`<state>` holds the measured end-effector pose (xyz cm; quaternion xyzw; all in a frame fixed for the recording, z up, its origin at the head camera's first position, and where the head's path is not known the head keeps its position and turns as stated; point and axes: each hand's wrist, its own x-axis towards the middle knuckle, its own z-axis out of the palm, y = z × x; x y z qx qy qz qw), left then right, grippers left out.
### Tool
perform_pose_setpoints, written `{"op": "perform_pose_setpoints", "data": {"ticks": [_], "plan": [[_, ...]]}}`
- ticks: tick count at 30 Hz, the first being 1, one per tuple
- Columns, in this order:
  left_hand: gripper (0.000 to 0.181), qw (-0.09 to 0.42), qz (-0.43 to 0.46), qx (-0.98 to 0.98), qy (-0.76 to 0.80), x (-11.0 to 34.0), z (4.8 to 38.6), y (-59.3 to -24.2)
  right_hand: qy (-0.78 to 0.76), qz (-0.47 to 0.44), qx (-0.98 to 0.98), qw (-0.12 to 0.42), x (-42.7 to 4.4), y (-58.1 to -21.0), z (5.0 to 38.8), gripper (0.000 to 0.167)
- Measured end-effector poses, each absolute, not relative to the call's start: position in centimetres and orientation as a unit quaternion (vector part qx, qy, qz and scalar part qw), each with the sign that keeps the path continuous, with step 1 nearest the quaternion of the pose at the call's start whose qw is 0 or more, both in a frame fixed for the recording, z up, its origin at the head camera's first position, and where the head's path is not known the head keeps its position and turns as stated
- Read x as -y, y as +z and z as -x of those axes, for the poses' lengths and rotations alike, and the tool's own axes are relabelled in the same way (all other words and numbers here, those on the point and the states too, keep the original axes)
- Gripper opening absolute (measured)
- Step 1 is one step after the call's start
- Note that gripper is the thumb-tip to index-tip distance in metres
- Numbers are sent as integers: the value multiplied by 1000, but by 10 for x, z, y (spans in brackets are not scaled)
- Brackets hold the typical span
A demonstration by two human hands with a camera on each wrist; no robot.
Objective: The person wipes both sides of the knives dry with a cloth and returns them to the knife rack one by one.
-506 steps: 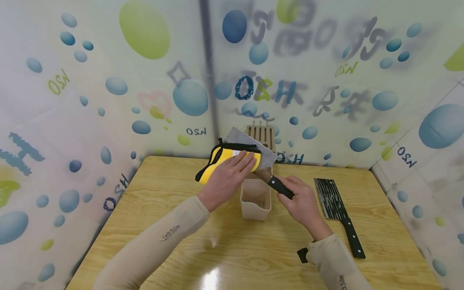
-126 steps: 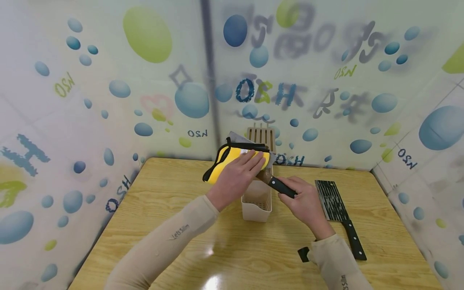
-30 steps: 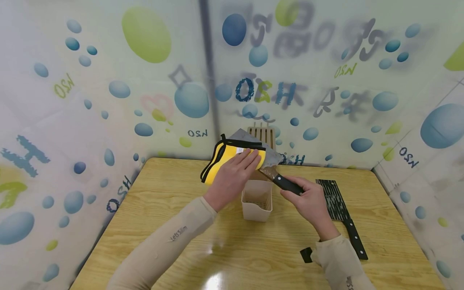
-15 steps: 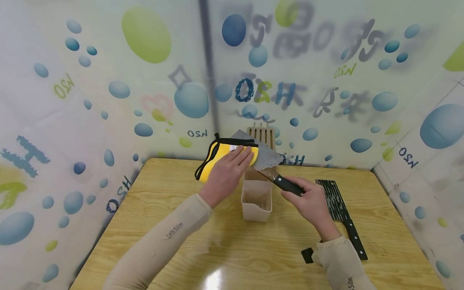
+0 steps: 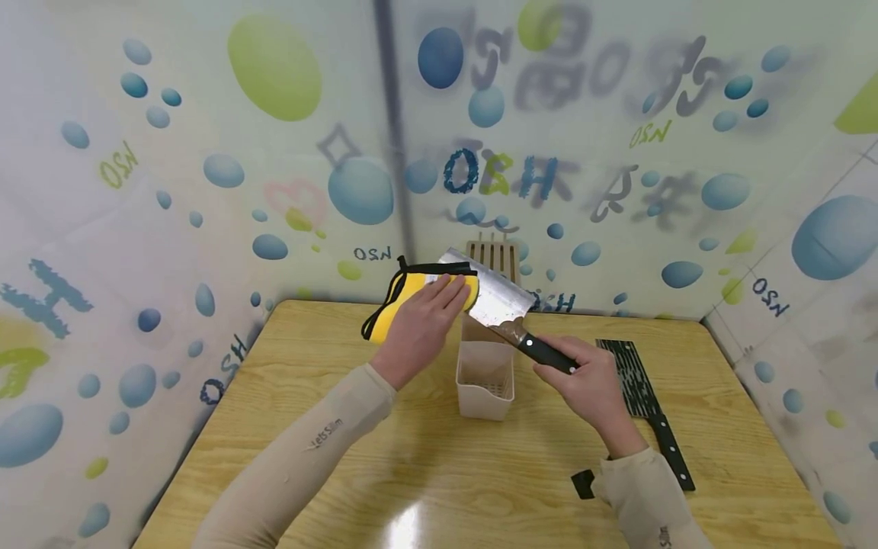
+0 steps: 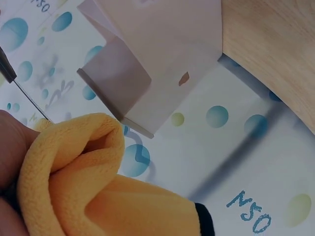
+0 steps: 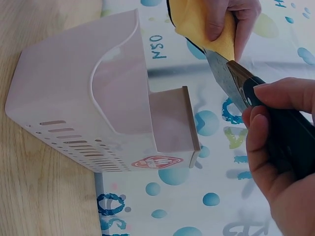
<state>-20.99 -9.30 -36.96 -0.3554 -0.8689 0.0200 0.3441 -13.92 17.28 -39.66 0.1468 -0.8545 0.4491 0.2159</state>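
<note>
A pale wall (image 5: pixel 583 137) printed with blue and green bubbles and mirrored "H2O" lettering stands behind a wood-grain table (image 5: pixel 329 473), where a person in beige sleeves (image 5: pixel 302 450) works with both bare hands. The hands are apart, joined by one cleaver (image 5: pixel 504 300) held in the air between them. The right hand (image 5: pixel 588 377) is wrapped around its black handle; the silvery blade, brown near the handle, slants up and away toward the left hand. The left hand (image 5: pixel 424 324) pinches a folded yellow cloth (image 5: pixel 405 293) with black edging over the blade's far end, fingers on top and, in the right wrist view, thumb on the other side. Below the blade, between the hands, a pale holder (image 5: pixel 485 402) with a scooped front stands on the table; a beige slotted panel (image 5: pixel 492 255) rises beyond the blade. Just right of the right hand lies a second cleaver (image 5: pixel 631 381), its blade streaked black, its black handle toward the person. A small black item (image 5: pixel 583 484) sits beside the right sleeve.
</note>
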Motion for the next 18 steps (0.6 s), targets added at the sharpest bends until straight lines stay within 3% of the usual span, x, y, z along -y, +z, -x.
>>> {"op": "perform_pose_setpoints", "data": {"ticks": [18], "plan": [[45, 327, 361, 873, -11, 92, 206, -372, 437, -150, 860, 215, -174, -397, 139, 39]]}}
